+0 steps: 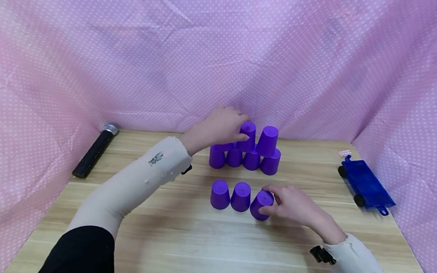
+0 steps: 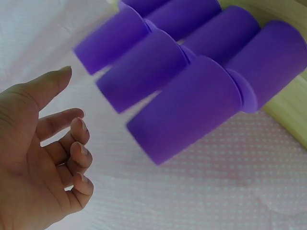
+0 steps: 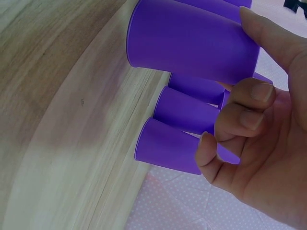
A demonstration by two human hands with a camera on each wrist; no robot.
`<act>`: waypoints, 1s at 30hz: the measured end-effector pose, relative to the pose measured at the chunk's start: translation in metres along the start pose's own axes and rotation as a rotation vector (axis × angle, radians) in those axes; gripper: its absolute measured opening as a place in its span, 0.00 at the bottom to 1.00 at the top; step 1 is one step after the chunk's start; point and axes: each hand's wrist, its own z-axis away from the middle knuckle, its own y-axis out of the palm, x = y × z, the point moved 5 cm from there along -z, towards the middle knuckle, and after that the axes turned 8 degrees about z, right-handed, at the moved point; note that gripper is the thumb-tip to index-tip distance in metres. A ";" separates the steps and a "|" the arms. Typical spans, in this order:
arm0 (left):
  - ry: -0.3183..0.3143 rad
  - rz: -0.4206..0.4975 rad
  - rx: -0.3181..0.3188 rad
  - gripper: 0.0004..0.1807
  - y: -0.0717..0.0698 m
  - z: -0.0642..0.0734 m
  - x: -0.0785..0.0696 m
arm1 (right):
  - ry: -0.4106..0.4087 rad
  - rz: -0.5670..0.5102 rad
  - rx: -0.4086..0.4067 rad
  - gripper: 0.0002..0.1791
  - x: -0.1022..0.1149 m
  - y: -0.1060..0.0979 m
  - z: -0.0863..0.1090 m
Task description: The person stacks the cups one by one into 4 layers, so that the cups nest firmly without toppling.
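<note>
Several upside-down purple cups stand in a back row (image 1: 251, 161). On top of it are three more cups, one of them an upper cup (image 1: 267, 141) at the right end and one mostly hidden by the hand in the head view. My left hand (image 1: 219, 128) is over the left part of this upper tier; in the left wrist view its loosely bent fingers (image 2: 79, 155) hold nothing and are apart from the cups. Nearer to me, two purple cups (image 1: 241, 197) stand side by side. My right hand (image 1: 294, 204) grips a third purple cup (image 3: 192, 40) between thumb and fingers, beside them.
A black microphone (image 1: 95, 152) with a silver head lies at the table's left edge. On the right is a blue toy cart (image 1: 367, 182) with black wheels. Pink dotted cloth (image 1: 171, 55) hangs behind and beside the wooden table (image 1: 179, 245).
</note>
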 end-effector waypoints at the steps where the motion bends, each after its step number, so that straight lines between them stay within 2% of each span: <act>1: 0.019 -0.001 -0.009 0.35 -0.002 0.005 -0.003 | -0.009 0.001 -0.007 0.28 0.000 0.000 0.000; 6: 0.076 0.090 0.003 0.31 -0.002 0.033 -0.011 | -0.021 0.002 -0.019 0.28 0.000 -0.001 0.001; 12: 0.097 0.272 0.076 0.27 0.013 0.064 -0.006 | 0.007 -0.004 0.008 0.29 0.000 0.001 0.000; 15: 0.125 0.374 0.122 0.25 0.024 0.080 -0.002 | 0.002 -0.006 0.010 0.29 0.000 0.002 -0.001; 18: 0.140 0.408 0.153 0.27 0.038 0.094 0.002 | -0.004 -0.010 0.008 0.29 -0.001 0.002 -0.001; 24: 0.047 0.475 0.215 0.37 0.075 0.117 0.010 | -0.012 -0.010 0.002 0.28 -0.001 0.000 -0.001; 26: 0.034 0.484 0.215 0.40 0.086 0.121 0.011 | -0.017 -0.013 0.001 0.28 0.000 -0.001 -0.001; 30: 0.050 0.500 0.188 0.42 0.103 0.127 0.011 | -0.022 -0.019 0.002 0.28 0.001 -0.001 -0.001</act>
